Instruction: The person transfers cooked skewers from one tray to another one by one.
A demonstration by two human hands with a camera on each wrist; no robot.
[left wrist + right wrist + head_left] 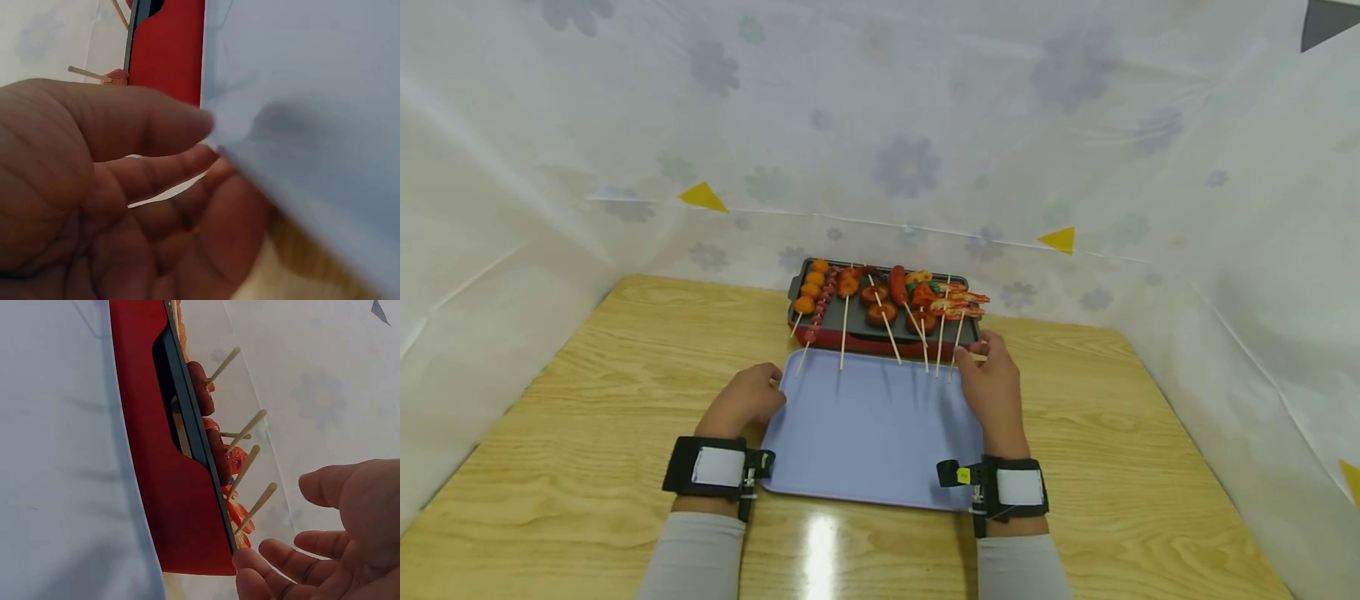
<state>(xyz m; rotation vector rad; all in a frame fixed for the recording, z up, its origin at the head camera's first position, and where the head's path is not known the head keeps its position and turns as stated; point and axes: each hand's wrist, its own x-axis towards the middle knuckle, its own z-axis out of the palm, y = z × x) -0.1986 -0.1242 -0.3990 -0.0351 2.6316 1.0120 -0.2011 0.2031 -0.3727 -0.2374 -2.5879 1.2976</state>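
A light blue tray (872, 433) lies on the table in front of a red and black tabletop grill (867, 332). My left hand (747, 402) grips the tray's far left corner; the left wrist view shows the thumb (169, 122) at its rim and the other fingers curled below. By the grill's front right corner is my right hand (996, 387), its thumb apart from its fingers (294, 562) and nothing between them. Fingertips come right up to that corner in the right wrist view. Across the grill lie several skewers, with orange balls (811, 287), a red sausage (897, 285) and shrimp (962, 308).
Skewer sticks (842, 342) jut out over the grill's front edge above the tray. Wood-grain table (587, 417) extends on both sides. Behind it hangs a white flowered sheet (880, 125) with yellow pennants (703, 197).
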